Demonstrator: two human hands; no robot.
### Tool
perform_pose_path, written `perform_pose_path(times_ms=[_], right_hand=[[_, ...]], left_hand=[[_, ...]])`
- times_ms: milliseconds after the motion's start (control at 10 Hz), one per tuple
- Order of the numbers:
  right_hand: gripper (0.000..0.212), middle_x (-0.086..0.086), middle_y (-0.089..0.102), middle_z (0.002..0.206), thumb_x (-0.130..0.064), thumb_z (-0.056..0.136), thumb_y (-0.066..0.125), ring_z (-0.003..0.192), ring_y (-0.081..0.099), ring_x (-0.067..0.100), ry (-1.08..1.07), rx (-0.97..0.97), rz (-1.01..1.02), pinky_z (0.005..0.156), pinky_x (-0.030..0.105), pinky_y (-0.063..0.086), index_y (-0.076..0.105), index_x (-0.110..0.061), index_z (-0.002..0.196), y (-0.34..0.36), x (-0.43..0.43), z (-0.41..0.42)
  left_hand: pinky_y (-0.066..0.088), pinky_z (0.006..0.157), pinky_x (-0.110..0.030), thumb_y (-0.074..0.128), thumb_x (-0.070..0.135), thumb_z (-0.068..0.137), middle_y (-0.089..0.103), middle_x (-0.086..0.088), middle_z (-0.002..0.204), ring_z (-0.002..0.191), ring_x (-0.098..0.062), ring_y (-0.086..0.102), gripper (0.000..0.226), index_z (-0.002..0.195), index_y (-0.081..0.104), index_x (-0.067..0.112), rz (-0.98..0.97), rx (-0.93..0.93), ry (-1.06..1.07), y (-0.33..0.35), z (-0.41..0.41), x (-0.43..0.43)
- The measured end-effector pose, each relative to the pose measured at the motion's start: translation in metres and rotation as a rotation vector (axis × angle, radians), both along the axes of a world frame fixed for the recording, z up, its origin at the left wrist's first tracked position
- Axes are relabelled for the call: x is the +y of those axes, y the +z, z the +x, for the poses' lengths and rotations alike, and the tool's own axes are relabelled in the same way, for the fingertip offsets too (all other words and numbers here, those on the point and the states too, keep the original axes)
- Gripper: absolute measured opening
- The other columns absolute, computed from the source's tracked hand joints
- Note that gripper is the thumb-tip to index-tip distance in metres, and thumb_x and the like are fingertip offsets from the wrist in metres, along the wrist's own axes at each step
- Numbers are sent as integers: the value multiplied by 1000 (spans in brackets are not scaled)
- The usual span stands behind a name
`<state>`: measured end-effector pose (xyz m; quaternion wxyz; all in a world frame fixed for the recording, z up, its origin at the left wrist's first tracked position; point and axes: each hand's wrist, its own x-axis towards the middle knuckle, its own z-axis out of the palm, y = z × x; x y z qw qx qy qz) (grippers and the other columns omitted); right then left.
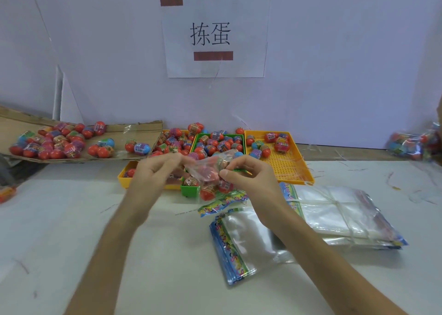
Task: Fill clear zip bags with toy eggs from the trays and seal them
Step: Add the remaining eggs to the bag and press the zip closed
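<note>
The person is holding a bag [207, 171] up over the front of the green tray [190, 190], the left hand [155, 171] pinching its left end with curled fingers and the right hand [248, 178] pinching its right end between thumb and fingers. The bag is stretching across the gap between the two grips, blurred, with eggs [208, 192] sagging inside it just below the right thumb. Loose eggs [215, 144] are lying in the green tray, others in the yellow tray [287, 168] beside it, and empty bags [251, 238] are lying on the table [71, 219] under the right forearm.
</note>
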<state>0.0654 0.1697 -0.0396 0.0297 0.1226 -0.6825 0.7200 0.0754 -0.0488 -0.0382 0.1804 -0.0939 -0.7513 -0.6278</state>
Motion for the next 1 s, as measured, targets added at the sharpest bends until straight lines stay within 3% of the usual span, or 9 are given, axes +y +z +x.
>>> perform_pose_path(times_ms=[200,300,400,500,600,700,800,900,1000], right_hand=[[16,-2,69,80,-2,82,79,76,66,10,-53,-14,-97,67,19,53,68,-11,75,6,6,-4],[16,-1,71,84,-3,82,79,83,68,15,-46,-24,-102,75,27,58,68,-12,75,8,7,-3],[15,1,71,84,-3,81,79,84,67,15,-51,-16,-91,75,28,58,68,-12,76,8,6,-2],[15,7,68,88,-3,81,79,85,65,18,-43,-8,-89,74,26,56,67,-11,75,8,5,-1],[14,8,67,87,-3,82,78,85,64,19,-34,-15,-68,77,31,56,67,-8,77,8,5,-1],[14,3,67,81,-4,81,79,80,64,15,-37,-4,-59,74,27,55,68,-9,76,8,6,-1],[15,5,68,80,-4,82,79,78,65,17,-21,2,-54,74,28,56,68,-12,75,8,6,-2],[13,5,69,80,-6,82,80,78,66,18,-9,5,-30,75,28,56,68,-10,78,8,6,0],[12,4,68,78,-5,82,80,77,66,17,-7,14,-22,73,26,56,68,-8,79,8,5,1]], left_hand=[[56,92,-42,52,67,93,78,-1,106,108,-20,73,80,119,63,-9,984,-365,-503,38,19,-45],[37,102,-42,60,65,89,66,25,129,133,-10,54,54,140,45,57,530,-342,14,48,28,-74],[40,103,-30,40,53,102,54,37,137,141,6,38,40,140,49,54,444,-321,255,47,19,-100],[38,103,-49,34,42,101,55,4,146,146,-31,40,35,121,61,30,1154,-406,-25,55,29,-108],[28,113,-48,60,44,94,37,5,161,149,-23,31,35,130,57,42,-78,-212,235,37,27,-93],[29,120,-41,64,92,60,37,24,156,144,-8,34,69,121,60,61,-714,-525,26,31,31,-107],[32,115,-40,52,107,31,41,29,148,138,-7,39,109,130,50,63,-372,-576,35,28,44,-110],[43,106,-50,75,73,70,53,-2,150,137,-25,53,98,151,41,30,497,-213,-175,17,47,-96],[52,104,-29,48,16,103,43,-31,151,136,-18,54,50,148,38,-3,1043,-231,-244,19,45,-60]])
